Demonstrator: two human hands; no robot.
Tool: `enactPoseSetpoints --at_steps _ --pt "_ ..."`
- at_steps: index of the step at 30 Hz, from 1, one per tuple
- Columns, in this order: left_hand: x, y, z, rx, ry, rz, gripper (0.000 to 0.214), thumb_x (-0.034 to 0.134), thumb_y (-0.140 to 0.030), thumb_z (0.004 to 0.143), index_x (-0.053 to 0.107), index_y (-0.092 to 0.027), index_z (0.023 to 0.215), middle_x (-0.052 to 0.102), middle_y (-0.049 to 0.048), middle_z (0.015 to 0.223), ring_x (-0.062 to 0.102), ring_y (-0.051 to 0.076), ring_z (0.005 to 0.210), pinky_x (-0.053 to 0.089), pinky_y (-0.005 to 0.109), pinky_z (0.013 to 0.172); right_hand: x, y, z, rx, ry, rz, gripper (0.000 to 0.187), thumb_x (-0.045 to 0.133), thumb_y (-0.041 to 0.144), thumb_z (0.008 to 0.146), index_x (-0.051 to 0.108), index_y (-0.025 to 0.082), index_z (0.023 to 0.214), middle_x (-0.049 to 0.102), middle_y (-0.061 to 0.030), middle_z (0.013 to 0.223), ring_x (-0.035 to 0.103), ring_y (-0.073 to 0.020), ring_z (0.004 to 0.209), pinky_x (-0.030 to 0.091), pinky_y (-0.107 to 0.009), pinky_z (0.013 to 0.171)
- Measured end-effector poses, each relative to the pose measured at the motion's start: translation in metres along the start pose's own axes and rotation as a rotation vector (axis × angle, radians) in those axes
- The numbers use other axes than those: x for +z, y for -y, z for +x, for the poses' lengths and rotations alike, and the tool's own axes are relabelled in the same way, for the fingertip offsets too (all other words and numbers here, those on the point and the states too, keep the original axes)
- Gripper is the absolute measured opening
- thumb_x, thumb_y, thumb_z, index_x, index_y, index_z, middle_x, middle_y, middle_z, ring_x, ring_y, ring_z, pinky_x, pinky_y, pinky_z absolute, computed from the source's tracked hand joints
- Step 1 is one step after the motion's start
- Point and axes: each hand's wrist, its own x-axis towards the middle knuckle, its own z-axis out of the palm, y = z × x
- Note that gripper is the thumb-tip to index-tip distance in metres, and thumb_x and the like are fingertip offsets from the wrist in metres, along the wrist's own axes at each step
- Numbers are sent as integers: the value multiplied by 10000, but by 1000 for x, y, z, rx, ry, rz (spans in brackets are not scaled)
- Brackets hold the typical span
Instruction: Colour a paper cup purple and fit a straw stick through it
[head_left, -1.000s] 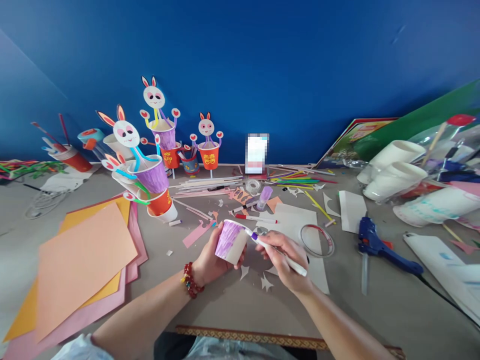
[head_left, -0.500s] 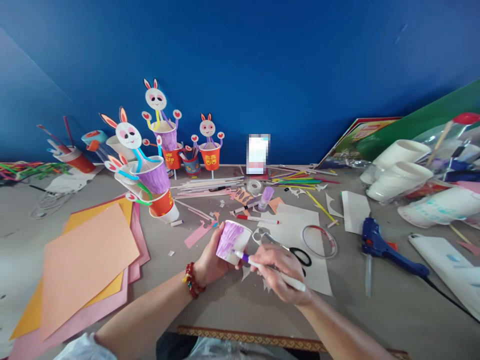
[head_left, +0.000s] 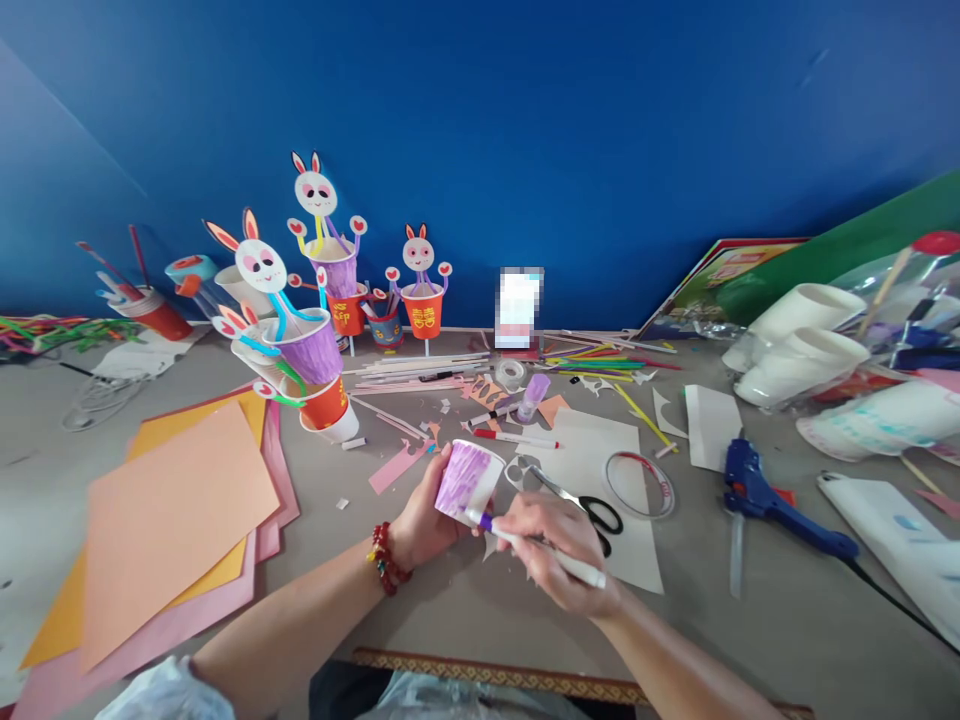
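My left hand (head_left: 421,515) is closed around a white paper cup (head_left: 466,480) that leans to one side, its left part coloured purple and its right part still white. Between the fingers of my right hand (head_left: 559,550) is a white marker (head_left: 570,563) with a purple collar, its tip at the cup's lower side. Just beyond the right hand lie black-handled scissors (head_left: 596,512) on a sheet of white paper (head_left: 592,440). A red marker (head_left: 517,438) rests behind the cup.
Rabbit-topped cups (head_left: 307,350) stand at the back left. Stacked coloured paper (head_left: 180,530) covers the left side. To the right are a tape roll (head_left: 667,490), a blue glue gun (head_left: 765,505) and bagged white cups (head_left: 802,360). Paper scraps and straws (head_left: 427,365) lie along the middle.
The marker tip has shifted slightly down along the cup, and my right hand has moved a little with it. The left hand keeps its hold on the cup.
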Motion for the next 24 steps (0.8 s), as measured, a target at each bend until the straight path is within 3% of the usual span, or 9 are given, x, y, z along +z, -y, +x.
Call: enactPoseSetpoints --at_steps 7,17,22,24 --pt "-1 1 1 27 -40 12 569 474 -660 877 645 -118 875 665 90 692 615 188 548 444 269 488 1 1 0 -23 -9 -13 259 503 65 864 643 208 1027 679 -19 701 603 -150 592 470 -276 551" --pt "-2 1 1 13 1 -7 603 434 -670 893 652 -109 858 660 96 686 608 186 551 434 276 504 0 1 0 -39 46 11 269 510 70 853 652 218 1026 685 -16 705 615 -151 603 483 -283 566" --pt "0 -3 -1 -50 29 -35 639 446 -680 878 672 -84 931 667 110 755 622 178 575 415 252 463 -8 -12 -7 139 -171 -78 221 503 114 917 669 209 1027 692 -31 769 631 -148 616 511 -272 561" --pt "0 -3 -1 -55 35 -36 644 455 -686 871 674 -82 924 663 109 749 624 179 581 417 248 465 -8 -12 -7 129 -160 -71 213 509 120 919 671 205 1027 690 -34 766 634 -151 620 518 -275 565"
